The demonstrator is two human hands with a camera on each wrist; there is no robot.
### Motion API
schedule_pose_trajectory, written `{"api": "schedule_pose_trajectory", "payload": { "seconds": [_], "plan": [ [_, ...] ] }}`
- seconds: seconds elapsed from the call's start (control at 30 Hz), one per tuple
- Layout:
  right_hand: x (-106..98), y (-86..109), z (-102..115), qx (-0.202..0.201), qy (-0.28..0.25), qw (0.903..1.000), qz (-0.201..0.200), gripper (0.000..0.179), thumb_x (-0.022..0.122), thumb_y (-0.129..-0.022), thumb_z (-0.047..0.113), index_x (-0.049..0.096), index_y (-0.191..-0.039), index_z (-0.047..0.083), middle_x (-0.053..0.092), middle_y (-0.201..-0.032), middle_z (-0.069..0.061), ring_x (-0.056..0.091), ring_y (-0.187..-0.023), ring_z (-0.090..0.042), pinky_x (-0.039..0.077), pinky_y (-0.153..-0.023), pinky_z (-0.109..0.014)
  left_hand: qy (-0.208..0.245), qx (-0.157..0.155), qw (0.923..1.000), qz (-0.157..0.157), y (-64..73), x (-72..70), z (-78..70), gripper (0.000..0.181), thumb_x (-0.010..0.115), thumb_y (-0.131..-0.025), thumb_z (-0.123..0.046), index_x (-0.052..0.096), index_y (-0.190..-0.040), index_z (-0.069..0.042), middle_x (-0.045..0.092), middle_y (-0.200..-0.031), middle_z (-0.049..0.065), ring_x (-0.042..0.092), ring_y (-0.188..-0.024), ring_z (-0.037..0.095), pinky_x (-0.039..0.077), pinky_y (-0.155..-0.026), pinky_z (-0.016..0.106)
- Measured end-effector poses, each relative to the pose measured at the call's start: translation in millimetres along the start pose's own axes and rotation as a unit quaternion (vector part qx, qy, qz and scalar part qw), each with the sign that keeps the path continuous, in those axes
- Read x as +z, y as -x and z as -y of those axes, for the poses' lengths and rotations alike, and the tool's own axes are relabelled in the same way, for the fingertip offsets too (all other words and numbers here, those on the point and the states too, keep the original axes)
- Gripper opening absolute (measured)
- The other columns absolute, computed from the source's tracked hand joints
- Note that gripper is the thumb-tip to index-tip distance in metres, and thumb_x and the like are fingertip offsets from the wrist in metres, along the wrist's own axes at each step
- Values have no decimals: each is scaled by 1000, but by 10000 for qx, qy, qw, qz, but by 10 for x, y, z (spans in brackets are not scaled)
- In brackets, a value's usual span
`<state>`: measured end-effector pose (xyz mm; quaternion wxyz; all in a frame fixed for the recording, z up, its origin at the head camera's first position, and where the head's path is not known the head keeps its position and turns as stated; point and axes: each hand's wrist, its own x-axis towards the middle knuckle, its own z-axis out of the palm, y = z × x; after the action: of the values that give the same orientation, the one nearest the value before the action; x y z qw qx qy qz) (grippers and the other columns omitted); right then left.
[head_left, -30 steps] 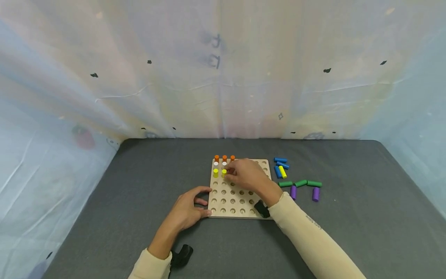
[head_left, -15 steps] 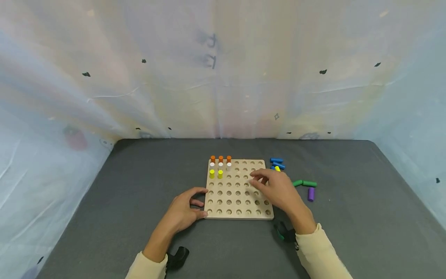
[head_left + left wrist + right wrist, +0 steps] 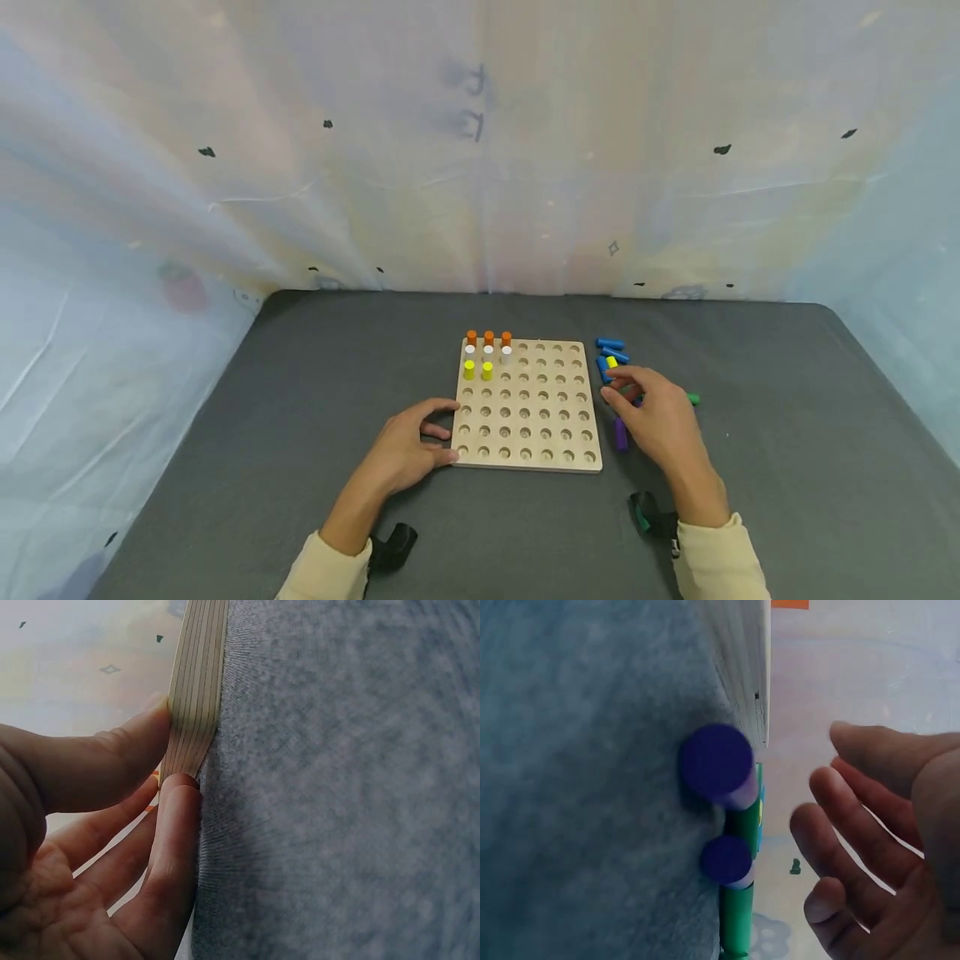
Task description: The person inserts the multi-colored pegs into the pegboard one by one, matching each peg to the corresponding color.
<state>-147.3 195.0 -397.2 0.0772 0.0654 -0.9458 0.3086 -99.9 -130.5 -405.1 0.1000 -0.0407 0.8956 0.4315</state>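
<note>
While left fingers (image 3: pixel 429 407) hold the board (image 3: pixel 535 423), parted right fingers (image 3: pixel 832 844) have moved beside a yellow peg (image 3: pixel 611 362).

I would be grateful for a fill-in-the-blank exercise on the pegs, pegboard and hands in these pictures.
1. On the wooden pegboard, the three pegs in the farthest row are coloured ____.
2. The three pegs in the next row are coloured ____.
3. The number of yellow pegs standing in the board is ____.
4. The hand touching the board's edge is the person's ____ hand.

Missing words: orange; white; two; left.
</note>
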Motion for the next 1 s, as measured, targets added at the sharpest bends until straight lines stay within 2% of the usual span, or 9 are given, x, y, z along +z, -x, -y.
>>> {"api": "schedule_pose_trajectory", "payload": {
  "seconds": [0.1,0.17,0.3,0.43,0.63,0.8,1.0],
  "plan": [
    [-6,-29,-50,-14,86,10000,8,35,69,-95,25,66,-126,9,68,-113,-13,66,-95,-29,50,-70,-42,40,-7,10000,25,0,10,-7,65,86,-75,-7,63,-131,-28,70,-101,2,69,-85,11,53,-71,32],
    [-22,-49,-77,-20,141,9998,101,36,67,-96,24,65,-128,8,65,-120,-17,64,-102,-33,51,-78,-49,47,-2,10000,46,-4,20,-13,65,86,-75,-7,62,-131,-28,70,-102,3,70,-85,12,53,-71,32],
    [-44,-89,-134,-8,319,9990,323,38,62,-99,23,62,-133,6,56,-133,-24,55,-119,-43,43,-95,-61,76,-10,10000,54,-15,21,-22,66,86,-74,-6,62,-132,-27,70,-102,4,71,-86,13,54,-72,34],
    [-45,-119,-175,23,448,9978,494,39,57,-101,21,58,-137,6,51,-142,-27,44,-131,-49,33,-106,-66,95,-6,10000,17,-19,7,-8,66,86,-74,-5,62,-131,-27,70,-102,4,70,-85,13,54,-71,34],
    [-34,-124,-219,-42,589,9958,704,39,54,-102,20,58,-139,9,52,-145,-24,44,-133,-50,31,-107,-67,200,41,9998,22,-20,16,11,66,87,-72,-3,63,-130,-26,71,-100,6,71,-86,14,55,-74,34],
    [-37,-139,-228,-138,492,9945,916,37,53,-102,20,59,-137,8,52,-146,-22,44,-135,-49,30,-107,-69,209,6,9998,28,-11,8,6,67,87,-72,-3,63,-130,-26,70,-101,6,71,-86,14,55,-74,35],
    [-86,-208,-209,-21,495,9926,1112,34,56,-101,21,62,-133,9,53,-143,-23,46,-133,-48,34,-106,-66,134,-21,9999,26,-12,-6,1,67,87,-73,-4,62,-131,-27,71,-101,5,71,-87,14,55,-74,35]
  ]
}}
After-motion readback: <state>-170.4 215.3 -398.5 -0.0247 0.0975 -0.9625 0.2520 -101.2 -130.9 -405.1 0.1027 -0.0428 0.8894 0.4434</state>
